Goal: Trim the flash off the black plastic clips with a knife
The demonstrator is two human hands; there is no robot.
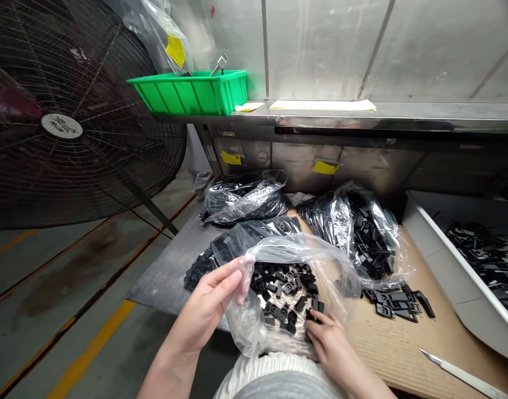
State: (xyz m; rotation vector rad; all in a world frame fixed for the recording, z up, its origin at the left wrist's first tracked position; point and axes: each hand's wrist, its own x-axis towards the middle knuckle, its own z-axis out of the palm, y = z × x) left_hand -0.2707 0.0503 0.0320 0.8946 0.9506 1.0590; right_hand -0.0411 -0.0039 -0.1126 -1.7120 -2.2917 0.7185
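Note:
My left hand (214, 302) pinches the rim of a clear plastic bag (295, 252) and holds it open in front of me. Inside the bag lie several small black plastic parts (285, 293). My right hand (326, 338) reaches into the bag from below right, its fingertips closed on a small black part at the heap's edge. The bag rests on a sheet of brown cardboard (404, 338) on the bench.
Two more bags of black parts (245, 197) (362, 227) lie behind. Loose flat black parts (397, 302) sit on the cardboard. A white tray (449, 277) with parts stands at the right, a white-handled knife (462, 376) near the front. A green bin (193, 91) sits on the shelf, a large fan (62, 116) at the left.

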